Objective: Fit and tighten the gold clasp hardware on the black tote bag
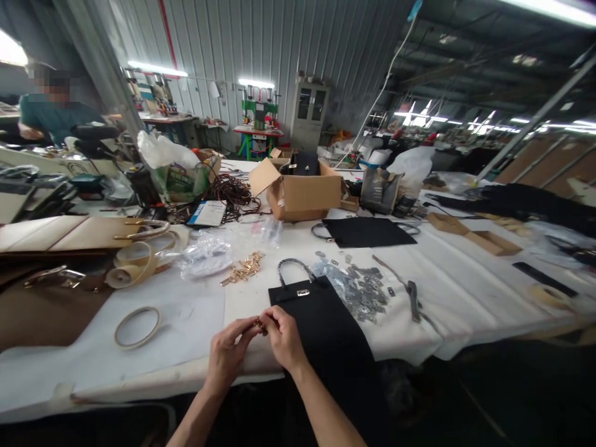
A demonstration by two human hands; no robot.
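My left hand [228, 349] and my right hand [282, 335] meet at the fingertips, both closed in a pinch on a small gold metal fitting [261, 325]. Its exact shape is mostly hidden by the fingers. Under and beside my right hand lies a black bag panel [326, 323] with a handle [296, 266] and a metal clasp [303, 292]; its lower end hangs over the table edge. Gold fittings [244, 268] are heaped beyond my left hand. To the right of the panel, many flat grey metal plates [363, 288] are spread out.
A cardboard box [310, 194] stands at the back, with a second black panel [370, 232] before it. On the left are a tape ring [138, 327], tape rolls [135, 264], plastic bags [205, 253] and brown bags [41, 304]. A hammer-like tool [412, 301] lies right. A person [60, 118] sits far left.
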